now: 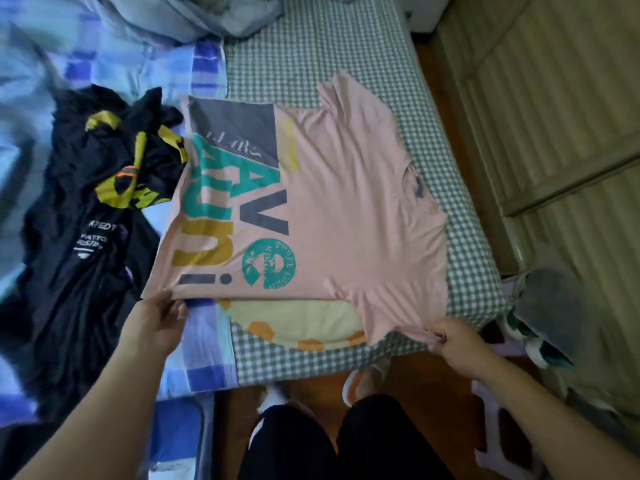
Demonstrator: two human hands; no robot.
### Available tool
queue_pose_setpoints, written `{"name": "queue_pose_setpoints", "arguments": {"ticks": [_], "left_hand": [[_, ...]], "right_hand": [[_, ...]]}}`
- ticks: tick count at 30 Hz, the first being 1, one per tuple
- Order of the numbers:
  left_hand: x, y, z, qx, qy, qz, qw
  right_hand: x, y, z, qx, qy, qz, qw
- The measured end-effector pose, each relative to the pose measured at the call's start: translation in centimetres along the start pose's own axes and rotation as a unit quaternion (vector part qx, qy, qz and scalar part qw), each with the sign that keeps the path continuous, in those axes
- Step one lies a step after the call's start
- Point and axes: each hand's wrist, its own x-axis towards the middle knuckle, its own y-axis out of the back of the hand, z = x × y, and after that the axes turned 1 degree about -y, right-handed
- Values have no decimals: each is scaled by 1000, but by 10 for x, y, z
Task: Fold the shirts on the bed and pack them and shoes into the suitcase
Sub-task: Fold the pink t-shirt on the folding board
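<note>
A pink T-shirt (346, 209) with a grey, teal and yellow print lies spread flat on the bed, collar toward the right. My left hand (159, 317) pinches its hem corner at the near left. My right hand (457, 341) pinches the near sleeve at the right. A black shirt (86, 237) with yellow markings lies crumpled to the left. A shoe with an orange sole (363, 379) shows on the floor by my feet. No suitcase is in view.
The bed has a green checked sheet (311, 57) and a blue quilt (52, 64) bunched at the far left. A yellow cloth with orange dots (298, 323) lies under the pink shirt. A white stool (498, 427) and grey clothing (550, 306) stand at the right.
</note>
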Motion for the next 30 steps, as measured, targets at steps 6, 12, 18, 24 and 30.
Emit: {"name": "queue_pose_setpoints", "arguments": {"ticks": [6,12,18,24,30], "left_hand": [[-12,18,7,80,-67,22,994],[-33,56,-8,125,-19,45,991],[-51,28,5,76,18,4,997],[-44,-53,69,-40,-26,-10,999],[5,-127,106,-71,-114,-13,991]], "right_hand": [[-15,-14,1,-73,34,81,993],[-35,-9,15,-31,16,93,995],[-3,43,-31,55,25,149,987],[64,135,-127,85,90,271,955],[190,196,-183,75,122,320,936]]}}
